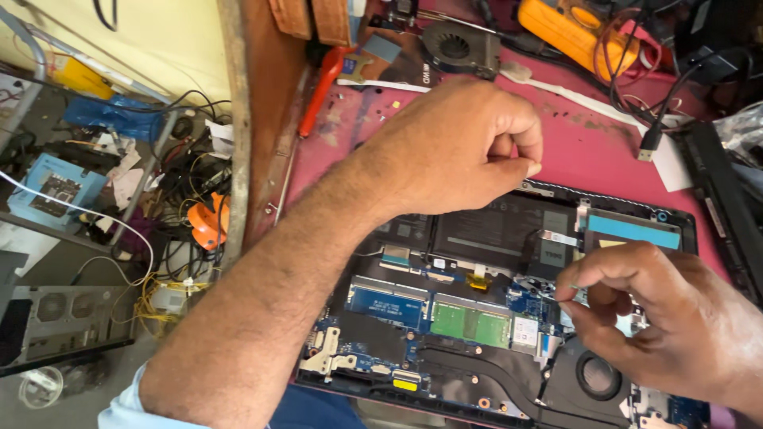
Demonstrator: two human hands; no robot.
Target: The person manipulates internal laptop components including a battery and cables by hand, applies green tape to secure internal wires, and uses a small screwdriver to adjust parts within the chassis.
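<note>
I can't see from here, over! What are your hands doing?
Left hand pinched shut above open laptop. Right hand pinching something tiny at the motherboard. Loose fan and cables lie behind.

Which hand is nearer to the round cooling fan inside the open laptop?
Right. The right hand pinches just above the laptop's fan, almost over it. The left hand is far up at the laptop's top edge, beyond the black battery.

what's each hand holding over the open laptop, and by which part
Cannot be told for sure. The right hand pinches something tiny at its fingertips over the laptop; the left hand is closed, its contents hidden.
</note>
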